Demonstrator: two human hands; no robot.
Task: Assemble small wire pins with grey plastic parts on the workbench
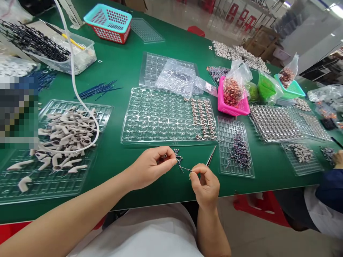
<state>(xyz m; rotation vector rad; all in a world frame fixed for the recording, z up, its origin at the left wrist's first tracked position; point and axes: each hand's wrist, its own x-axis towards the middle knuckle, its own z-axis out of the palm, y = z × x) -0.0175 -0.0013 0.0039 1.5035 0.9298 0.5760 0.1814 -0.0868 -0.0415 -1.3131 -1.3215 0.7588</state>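
Fingers (196,181) of both hands clamped on a thin dark wire (185,168)

Watching from my remote station, I see the left hand (152,167) pinch the wire between thumb and forefinger, while the right hand (205,184) grips it farther along, thumb and forefinger together. The wire spans the gap between them, over the green desk (115,157). Just beyond the left fingertips, at 12 o'clock, sits a small cluster of dark blue wired pieces (177,153). Under the left fingers shows a small round brownish part; I cannot tell whether it is gripped.

I judge the step in hand to be fingertip work on this wire, either straightening it or parting it from its neighbours; which, I cannot tell. To me, the next move calls for firm pinches on both sides and only gentle tension.

At 1 o'clock from the right hand are pointed metal tweezers (211,156). From the wire, a large clear plastic tray with moulded pockets (158,117) is near 12 o'clock, a smaller clear tray heaped with dark wired parts (239,153) between 2 and 3, and a pile of pale grey curved shells (66,132) between 9 and 10.
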